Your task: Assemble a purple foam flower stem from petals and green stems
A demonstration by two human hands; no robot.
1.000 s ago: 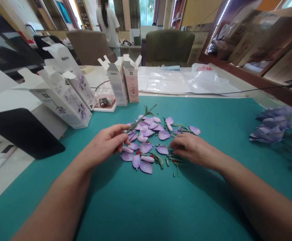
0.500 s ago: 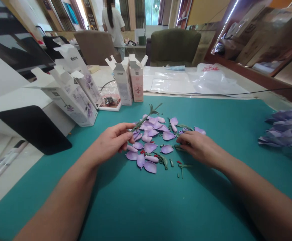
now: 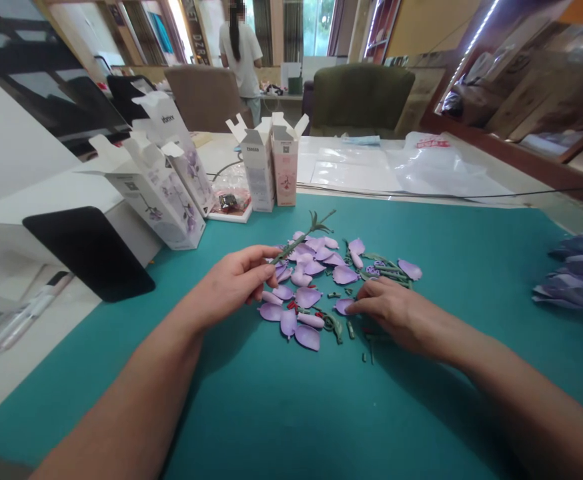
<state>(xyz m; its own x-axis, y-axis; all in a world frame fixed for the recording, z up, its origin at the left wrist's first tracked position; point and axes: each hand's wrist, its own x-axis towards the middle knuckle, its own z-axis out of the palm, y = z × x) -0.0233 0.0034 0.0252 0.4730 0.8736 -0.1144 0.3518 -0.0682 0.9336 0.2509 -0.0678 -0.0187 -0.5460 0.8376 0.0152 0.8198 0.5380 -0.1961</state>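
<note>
Head view: left hand pinches a green flower stem between thumb and fingers, tip angled up-right over the lilac artificial petals; right hand is open, fingers spread, low over the petals and small green parts. All this sits mid-frame on a teal mat. Further up, printed cartons stand at the mat's far edge, purple flowers lie at right, and a co-worker stands far back.
</note>
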